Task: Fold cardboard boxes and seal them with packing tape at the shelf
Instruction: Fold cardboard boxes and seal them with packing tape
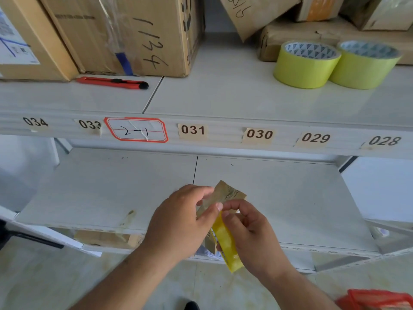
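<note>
Over the lower shelf, left hand and right hand both pinch a crumpled strip of yellow tape in curled fingers, two tape rolls standing on the upper shelf

White metal shelf unit, two tiers visible; numbered paper labels 034–028 along upper edge, one red-bordered tag handwritten. Pale glossy tile floor below. Even, diffuse lighting
</note>
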{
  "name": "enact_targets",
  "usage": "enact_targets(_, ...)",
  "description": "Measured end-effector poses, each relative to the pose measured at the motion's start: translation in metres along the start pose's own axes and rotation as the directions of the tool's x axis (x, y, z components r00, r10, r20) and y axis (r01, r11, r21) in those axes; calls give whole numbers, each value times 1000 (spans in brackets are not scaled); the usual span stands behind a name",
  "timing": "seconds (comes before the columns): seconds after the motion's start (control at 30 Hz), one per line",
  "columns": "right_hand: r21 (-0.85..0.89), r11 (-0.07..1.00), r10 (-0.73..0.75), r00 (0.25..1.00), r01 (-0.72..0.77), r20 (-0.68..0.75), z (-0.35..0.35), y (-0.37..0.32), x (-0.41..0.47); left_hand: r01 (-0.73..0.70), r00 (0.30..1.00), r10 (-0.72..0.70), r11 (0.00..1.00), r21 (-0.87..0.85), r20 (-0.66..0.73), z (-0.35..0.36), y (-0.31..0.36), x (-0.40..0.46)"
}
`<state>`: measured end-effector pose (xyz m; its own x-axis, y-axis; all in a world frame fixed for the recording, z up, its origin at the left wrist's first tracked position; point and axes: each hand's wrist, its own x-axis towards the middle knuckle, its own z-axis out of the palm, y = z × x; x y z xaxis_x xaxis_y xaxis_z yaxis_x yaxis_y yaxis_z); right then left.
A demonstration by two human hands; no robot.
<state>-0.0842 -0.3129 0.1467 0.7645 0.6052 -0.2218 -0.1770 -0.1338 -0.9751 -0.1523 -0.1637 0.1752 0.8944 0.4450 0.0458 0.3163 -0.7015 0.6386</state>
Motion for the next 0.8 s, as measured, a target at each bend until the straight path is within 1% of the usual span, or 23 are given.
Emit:
enact_targets(0.07,-30,1000,0,1000,0,-9,1,1,0,91,996,-89,979,-183,18,3,-1,3)
enact_targets(0.1,-36,999,0,1000,0,-14,1,1,0,156,988,-155,942,-298,25,3,-1,5)
enact_targets(0.13,-36,999,-2,1000,1,-14,1,2,0,220,973,-226,883,-415,36,3,-1,7)
enact_targets(0.17,-27,1000,-2,1000,2,-8,1,2,-1,269,955,-292,795,-544,45,3,-2,10)
enact_targets(0.23,17,1000,17,1000,-17,17,0,3,0,294,928,-363,566,-770,88,2,2,12)
enact_targets(0.3,44,998,35,999,-37,38,-1,1,0,296,910,-391,381,-876,137,2,9,12)
enact_targets(0.33,55,997,45,998,-48,52,-1,-1,1,291,906,-395,317,-903,154,4,8,12)
enact_targets(0.37,70,996,58,996,-63,70,-2,-3,2,279,906,-391,268,-922,160,5,7,13)
enact_targets(0.4,83,993,72,994,-79,86,-2,-4,2,259,916,-372,255,-932,152,5,5,12)
enact_targets(0.43,82,993,81,992,-89,93,-3,-5,2,228,931,-349,324,-918,108,5,3,12)
enact_targets(0.47,73,993,88,992,-94,89,-4,-5,1,179,951,-308,483,-857,25,6,-1,11)
enact_targets(0.5,58,994,89,992,-94,87,-5,-6,1,122,968,-245,660,-742,-58,6,-6,11)
enact_targets(0.53,40,995,92,992,-96,84,-6,-6,0,64,978,-171,796,-602,-123,6,-11,10)
enact_targets(0.57,22,995,95,992,-97,80,-7,-6,0,19,977,-120,875,-484,-178,6,-16,9)
enact_targets(0.6,6,995,95,993,-96,69,-7,-6,1,-11,965,-97,913,-407,-244,5,-23,11)
enact_targets(0.67,0,995,98,995,-98,27,-7,-5,2,-39,915,-98,944,-328,-391,0,-32,11)
enact_targets(0.7,2,995,99,995,-99,11,-7,-4,3,-64,896,-68,958,-279,-440,-3,-33,10)
enact_targets(0.73,1,995,101,995,-101,-1,-7,-4,4,-126,887,20,972,-200,-460,-6,-31,7)
enact_targets(0.77,-6,995,100,995,-100,-12,-8,-3,6,-207,883,143,973,-98,-446,-8,-26,2)
enact_targets(0.8,-15,995,94,995,-95,-22,-8,-2,7,-286,877,262,958,0,-402,-7,-20,-2)
